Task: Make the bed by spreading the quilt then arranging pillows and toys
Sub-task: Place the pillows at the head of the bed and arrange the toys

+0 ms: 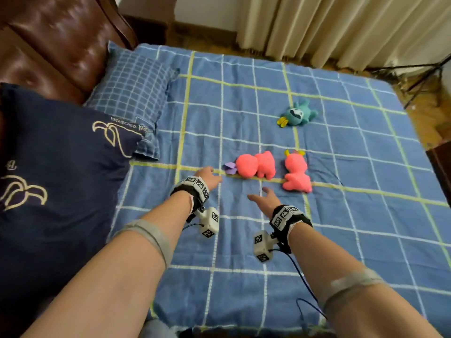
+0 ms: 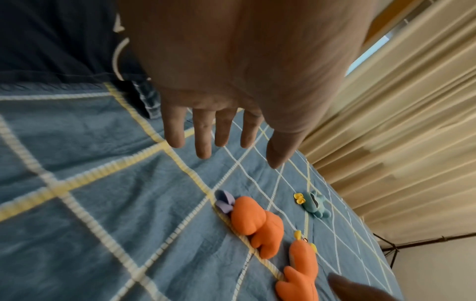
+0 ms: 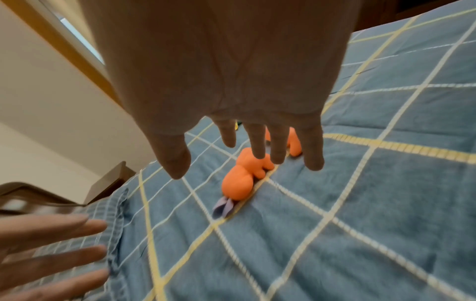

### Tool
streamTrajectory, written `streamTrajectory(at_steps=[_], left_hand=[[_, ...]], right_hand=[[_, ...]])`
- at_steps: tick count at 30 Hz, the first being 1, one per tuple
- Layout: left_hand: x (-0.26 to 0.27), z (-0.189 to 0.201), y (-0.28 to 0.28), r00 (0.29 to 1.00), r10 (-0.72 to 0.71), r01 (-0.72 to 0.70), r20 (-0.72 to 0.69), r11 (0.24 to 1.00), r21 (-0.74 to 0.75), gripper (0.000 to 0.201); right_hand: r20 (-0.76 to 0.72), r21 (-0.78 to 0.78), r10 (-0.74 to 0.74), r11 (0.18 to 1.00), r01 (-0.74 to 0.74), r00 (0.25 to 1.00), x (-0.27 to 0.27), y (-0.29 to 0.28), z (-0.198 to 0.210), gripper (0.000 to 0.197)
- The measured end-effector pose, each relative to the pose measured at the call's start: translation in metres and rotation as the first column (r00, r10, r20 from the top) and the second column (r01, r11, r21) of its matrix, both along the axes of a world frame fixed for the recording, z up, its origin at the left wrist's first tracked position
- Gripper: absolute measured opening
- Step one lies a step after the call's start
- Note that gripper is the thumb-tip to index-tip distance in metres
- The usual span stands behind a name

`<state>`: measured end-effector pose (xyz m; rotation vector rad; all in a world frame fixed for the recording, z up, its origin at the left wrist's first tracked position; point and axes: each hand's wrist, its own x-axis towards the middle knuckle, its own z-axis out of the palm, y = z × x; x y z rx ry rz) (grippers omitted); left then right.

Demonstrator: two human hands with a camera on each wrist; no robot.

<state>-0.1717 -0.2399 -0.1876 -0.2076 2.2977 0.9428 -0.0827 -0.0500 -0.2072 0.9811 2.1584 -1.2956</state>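
A blue checked quilt (image 1: 341, 215) lies spread flat over the bed. Two pink plush toys lie on it: one with a purple bow (image 1: 253, 165) (image 2: 255, 222) (image 3: 239, 179) and one with yellow horns (image 1: 296, 174) (image 2: 301, 270). A teal plush toy (image 1: 297, 113) (image 2: 315, 203) lies farther back. My left hand (image 1: 207, 178) (image 2: 224, 140) hovers with straight fingers just left of the bow toy. My right hand (image 1: 264, 198) (image 3: 257, 154) is spread above the quilt, short of both pink toys. Neither hand holds anything.
A navy pillow (image 1: 48, 191) with gold print lies at the left, and a blue checked pillow (image 1: 131, 93) behind it leans on the brown leather headboard (image 1: 48, 45). Beige curtains (image 1: 341, 28) hang beyond the bed. A dark stand (image 1: 424, 76) is at the right.
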Motion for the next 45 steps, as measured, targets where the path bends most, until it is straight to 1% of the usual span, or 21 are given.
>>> streamTrajectory(at_steps=[3,5,7,9,12,15,16,18,20,23,26,28,29,32,34,35,37,39,41,43,45], left_hand=[[-0.007,0.002,0.078,0.999,-0.015,0.012,-0.048,0.998,-0.065,0.056],[-0.017,0.0,0.126,0.998,-0.041,0.035,-0.04,0.991,-0.13,0.064],[-0.041,-0.017,0.171,0.997,-0.068,0.057,-0.047,0.977,-0.205,0.084],[-0.07,-0.041,0.208,0.99,-0.134,0.112,-0.054,0.949,-0.294,0.083],[-0.104,-0.105,0.245,0.974,-0.224,0.211,0.02,0.878,-0.429,0.062],[-0.129,-0.189,0.26,0.965,-0.26,0.244,0.042,0.823,-0.513,0.087],[-0.138,-0.213,0.263,0.963,-0.266,0.249,0.045,0.814,-0.524,0.09],[-0.158,-0.266,0.265,0.973,-0.227,0.215,0.035,0.849,-0.483,0.085],[-0.163,-0.288,0.267,0.979,-0.193,0.203,0.07,0.868,-0.452,0.09],[-0.162,-0.28,0.263,0.994,-0.09,0.11,0.065,0.88,-0.463,0.088],[-0.187,-0.236,0.266,0.992,0.102,-0.121,-0.068,0.915,-0.385,0.071],[-0.219,-0.204,0.269,0.96,0.239,-0.274,-0.149,0.917,-0.29,0.07],[-0.243,-0.19,0.267,0.946,0.282,-0.312,-0.159,0.923,-0.226,0.078],[-0.299,-0.171,0.252,0.906,0.396,-0.392,-0.15,0.918,0.058,0.127],[-0.308,-0.162,0.24,0.882,0.428,-0.386,-0.199,0.897,0.217,0.117],[-0.302,-0.16,0.235,0.876,0.427,-0.368,-0.223,0.892,0.261,0.106],[-0.271,-0.15,0.226,0.888,0.409,-0.357,-0.211,0.901,0.245,0.094],[-0.235,-0.164,0.213,0.921,0.381,-0.362,-0.087,0.915,0.177,0.095],[-0.2,-0.174,0.204,0.917,0.399,-0.398,0.024,0.905,0.147,0.093],[-0.163,-0.157,0.203,0.889,0.439,-0.456,0.129,0.873,0.174,0.09],[-0.129,-0.131,0.203,0.871,0.453,-0.487,0.19,0.847,0.215,0.076]], right_hand=[[-0.006,0.007,-0.023,1.0,0.023,1.0,-0.02,0.083,-0.011,0.075],[0.015,0.05,-0.01,0.999,0.009,1.0,-0.04,0.137,-0.027,0.069],[0.038,0.053,-0.025,0.998,0.023,0.999,-0.064,0.184,-0.044,0.067],[0.063,0.11,-0.078,0.991,0.07,0.995,-0.09,0.225,-0.066,0.075],[0.105,0.174,-0.102,0.981,0.083,0.989,-0.117,0.265,-0.118,0.095],[0.163,0.248,-0.122,0.966,0.079,0.979,-0.135,0.285,-0.192,0.094],[0.133,0.282,-0.149,0.953,0.107,0.98,-0.139,0.288,-0.215,0.088],[0.105,0.333,-0.217,0.927,0.172,0.97,-0.143,0.29,-0.252,0.077],[0.166,0.35,-0.222,0.924,0.153,0.961,-0.142,0.292,-0.278,0.086],[0.206,0.311,-0.217,0.939,0.146,0.954,-0.147,0.283,-0.278,0.096],[0.039,0.202,-0.301,0.936,0.288,0.953,-0.185,0.27,-0.235,0.096],[-0.035,0.129,-0.284,0.949,0.286,0.958,-0.23,0.258,-0.203,0.098],[-0.073,0.084,-0.256,0.962,0.261,0.964,-0.258,0.251,-0.181,0.103],[-0.215,-0.125,-0.254,0.965,0.232,0.943,-0.337,0.239,-0.138,0.132],[-0.294,-0.195,-0.239,0.963,0.187,0.925,-0.361,0.239,-0.135,0.142],[-0.302,-0.187,-0.205,0.97,0.153,0.931,-0.361,0.239,-0.142,0.138],[-0.251,-0.144,-0.14,0.984,0.106,0.958,-0.332,0.235,-0.162,0.122],[-0.116,-0.144,-0.092,0.987,0.075,0.989,-0.274,0.224,-0.16,0.107],[0.049,-0.199,-0.005,0.98,0.014,0.999,-0.218,0.222,-0.164,0.085],[0.133,-0.231,0.037,0.973,-0.005,0.99,-0.174,0.228,-0.166,0.072],[0.153,-0.224,0.04,0.975,-0.005,0.987,-0.14,0.233,-0.161,0.061]])
